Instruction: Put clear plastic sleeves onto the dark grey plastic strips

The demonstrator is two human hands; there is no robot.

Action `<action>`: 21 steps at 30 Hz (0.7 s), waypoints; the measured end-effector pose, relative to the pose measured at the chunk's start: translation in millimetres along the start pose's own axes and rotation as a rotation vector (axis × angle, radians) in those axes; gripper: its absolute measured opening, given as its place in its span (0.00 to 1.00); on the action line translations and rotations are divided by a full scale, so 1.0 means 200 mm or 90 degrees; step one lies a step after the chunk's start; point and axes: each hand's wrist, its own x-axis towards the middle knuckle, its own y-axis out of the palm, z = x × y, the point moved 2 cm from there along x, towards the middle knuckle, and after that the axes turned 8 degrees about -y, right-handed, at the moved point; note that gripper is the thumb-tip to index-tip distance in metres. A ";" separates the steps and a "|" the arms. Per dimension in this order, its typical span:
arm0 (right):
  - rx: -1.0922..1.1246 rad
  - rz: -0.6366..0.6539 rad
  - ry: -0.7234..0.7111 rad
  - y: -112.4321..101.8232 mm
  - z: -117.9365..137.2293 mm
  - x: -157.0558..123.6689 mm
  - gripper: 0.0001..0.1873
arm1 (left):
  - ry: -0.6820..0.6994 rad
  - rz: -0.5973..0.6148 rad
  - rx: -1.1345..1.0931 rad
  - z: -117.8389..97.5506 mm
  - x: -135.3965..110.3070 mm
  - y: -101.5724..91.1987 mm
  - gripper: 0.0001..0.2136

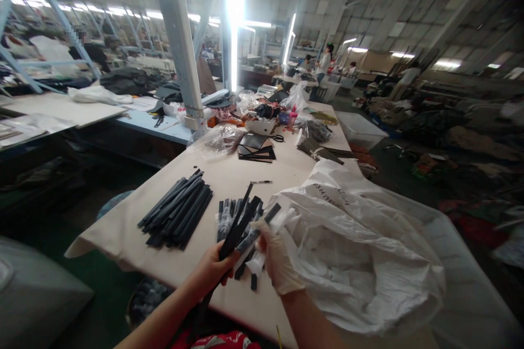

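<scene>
My bare left hand point(215, 266) is closed around several long black strips point(240, 224) that stick out above and below the fist. In a pale glove, my right hand point(279, 263) pinches a shorter dark strip point(272, 212) with whitish film or paper about it. Its lower end runs toward my left hand. Under and behind both hands lies a bundle of dark strips point(223, 210), partly hidden, with crumpled clear wrapping on it. To the left, a larger pile of black strips point(180, 212) rests on the cloth-covered table point(164, 174).
A large white woven sack point(347, 245) covers the table's right side. Farther back lie a pen point(261, 181), flat dark sheets point(256, 147), scissors point(277, 138), plastic bags point(223, 139) and a tied olive bundle point(319, 148). A metal post point(180, 38) rises behind the table's left edge.
</scene>
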 end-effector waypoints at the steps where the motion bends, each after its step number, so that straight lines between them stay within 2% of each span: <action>1: -0.015 0.028 0.021 0.02 -0.02 -0.02 0.18 | 0.007 -0.019 -0.014 0.01 0.00 0.00 0.20; 4: -0.031 0.063 0.072 0.03 -0.08 -0.05 0.21 | 0.011 -0.036 -0.013 0.04 0.00 -0.01 0.20; 9: 0.016 -0.043 0.104 0.01 -0.17 0.04 0.19 | -0.020 -0.043 0.028 0.09 -0.02 -0.06 0.19; 12: 0.008 -0.022 0.185 0.03 -0.30 0.03 0.19 | -0.002 -0.083 -0.006 0.13 0.02 -0.08 0.18; 14: 0.011 -0.011 0.199 0.01 -0.36 0.05 0.18 | 0.024 -0.109 -0.025 0.17 0.08 -0.10 0.18; 16: 0.032 -0.016 0.180 -0.03 -0.36 0.11 0.16 | 0.033 -0.156 -0.042 0.21 0.18 -0.15 0.17; 19: 0.049 -0.056 0.165 -0.09 -0.33 0.24 0.15 | -0.006 -0.231 -0.068 0.25 0.37 -0.22 0.14; 21: 0.028 -0.080 0.178 -0.13 -0.32 0.29 0.15 | -0.037 -0.226 -0.070 0.25 0.49 -0.24 0.13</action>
